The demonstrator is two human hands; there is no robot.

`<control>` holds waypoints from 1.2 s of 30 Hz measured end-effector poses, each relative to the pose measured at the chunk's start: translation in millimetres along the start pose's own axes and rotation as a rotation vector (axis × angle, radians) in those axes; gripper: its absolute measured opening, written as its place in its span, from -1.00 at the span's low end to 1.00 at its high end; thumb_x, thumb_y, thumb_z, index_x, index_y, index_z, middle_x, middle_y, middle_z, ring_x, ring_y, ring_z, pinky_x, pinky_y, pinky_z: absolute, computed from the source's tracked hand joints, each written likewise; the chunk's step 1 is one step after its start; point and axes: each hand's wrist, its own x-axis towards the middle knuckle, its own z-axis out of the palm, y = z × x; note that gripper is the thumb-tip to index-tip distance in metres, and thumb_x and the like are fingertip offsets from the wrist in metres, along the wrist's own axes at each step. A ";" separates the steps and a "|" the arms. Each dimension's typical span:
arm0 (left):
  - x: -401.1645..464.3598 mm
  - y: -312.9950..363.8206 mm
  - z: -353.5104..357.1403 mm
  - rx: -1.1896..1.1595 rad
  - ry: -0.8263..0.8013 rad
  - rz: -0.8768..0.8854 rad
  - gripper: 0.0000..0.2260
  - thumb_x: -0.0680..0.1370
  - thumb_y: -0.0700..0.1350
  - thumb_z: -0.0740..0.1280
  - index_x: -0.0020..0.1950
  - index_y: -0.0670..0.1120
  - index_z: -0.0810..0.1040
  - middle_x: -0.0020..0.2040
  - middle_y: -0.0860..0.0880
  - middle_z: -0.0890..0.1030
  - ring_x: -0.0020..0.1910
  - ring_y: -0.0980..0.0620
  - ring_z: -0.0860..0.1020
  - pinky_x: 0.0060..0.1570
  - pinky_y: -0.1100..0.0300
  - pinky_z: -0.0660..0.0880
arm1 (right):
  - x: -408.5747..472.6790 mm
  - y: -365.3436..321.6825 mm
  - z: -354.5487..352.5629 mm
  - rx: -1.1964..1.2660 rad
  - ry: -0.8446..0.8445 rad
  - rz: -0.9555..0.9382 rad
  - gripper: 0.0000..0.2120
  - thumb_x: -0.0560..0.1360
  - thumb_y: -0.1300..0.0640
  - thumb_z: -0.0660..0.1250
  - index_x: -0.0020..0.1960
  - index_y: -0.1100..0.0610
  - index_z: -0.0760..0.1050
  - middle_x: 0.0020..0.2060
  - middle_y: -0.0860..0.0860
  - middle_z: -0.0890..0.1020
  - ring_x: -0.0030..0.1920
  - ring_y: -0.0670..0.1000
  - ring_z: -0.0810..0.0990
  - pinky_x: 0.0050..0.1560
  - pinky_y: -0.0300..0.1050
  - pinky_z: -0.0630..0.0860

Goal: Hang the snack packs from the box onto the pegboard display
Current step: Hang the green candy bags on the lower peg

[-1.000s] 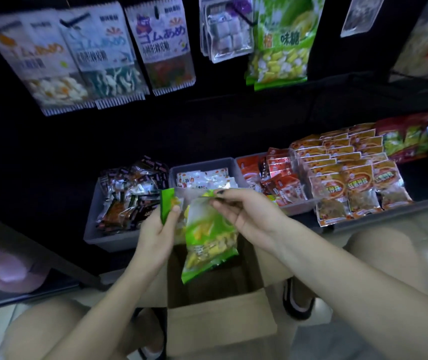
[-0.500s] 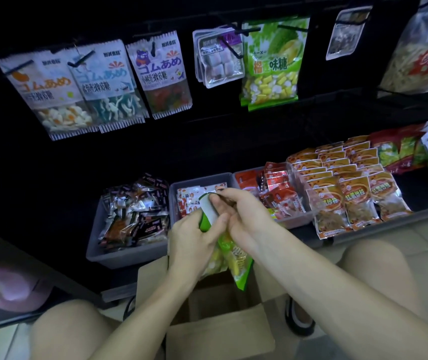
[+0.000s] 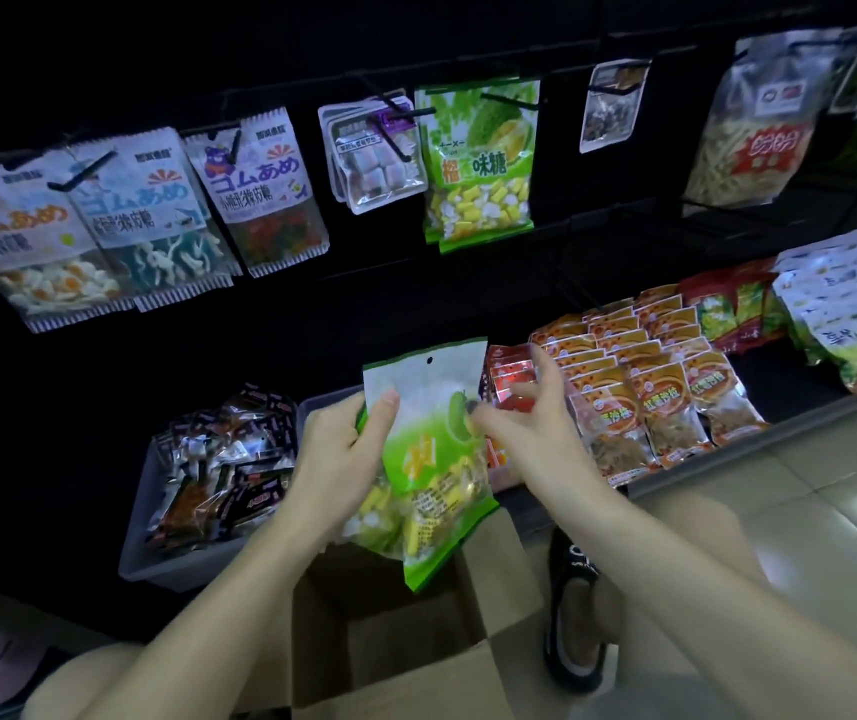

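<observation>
From the head camera, the left hand (image 3: 335, 459) grips a green snack pack (image 3: 429, 459) by its left edge, thumb across the front, holding it upright above the open cardboard box (image 3: 488, 662). The right hand (image 3: 530, 423) touches the pack's right edge with fingers loosely spread, gripping nothing. Matching green packs (image 3: 478, 163) hang on the black pegboard (image 3: 364, 304) above

Snack pack (image 3: 423, 449) raised, unfolded upright; right hand (image 3: 525, 423) released.
</observation>
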 end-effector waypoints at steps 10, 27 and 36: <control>13.3 45.0 30.4 -0.177 0.013 0.045 -0.53 0.71 -0.10 0.28 -0.39 0.10 0.27 -0.54 0.16 0.30 -0.51 0.18 0.26 -0.43 0.32 0.18 | -23.7 23.0 14.3 -0.346 -0.307 -0.229 0.13 0.35 -0.06 0.57 0.65 -0.23 -0.14 0.59 -0.26 -0.02 0.62 -0.11 0.05 0.53 0.03 0.35; 37.2 60.8 46.7 -0.310 -0.059 -0.024 -0.65 0.71 -0.06 0.29 -0.22 -0.20 0.50 -0.34 -0.16 0.52 -0.35 -0.09 0.52 -0.32 -0.01 0.48 | -13.4 38.2 -2.1 0.263 -0.233 -0.083 -0.31 0.48 0.51 0.35 0.41 -0.11 0.45 0.25 -0.14 0.66 0.36 -0.04 0.57 0.24 -0.13 0.59; 36.5 57.7 57.8 -0.289 -0.106 -0.066 -0.66 0.73 -0.03 0.26 -0.19 -0.16 0.56 -0.32 -0.05 0.60 -0.31 -0.09 0.58 -0.27 -0.01 0.51 | -10.5 22.0 8.1 0.236 -0.102 -0.049 -0.76 0.71 0.02 0.20 0.16 0.05 0.62 -0.03 0.00 0.72 0.05 -0.02 0.70 0.01 -0.12 0.61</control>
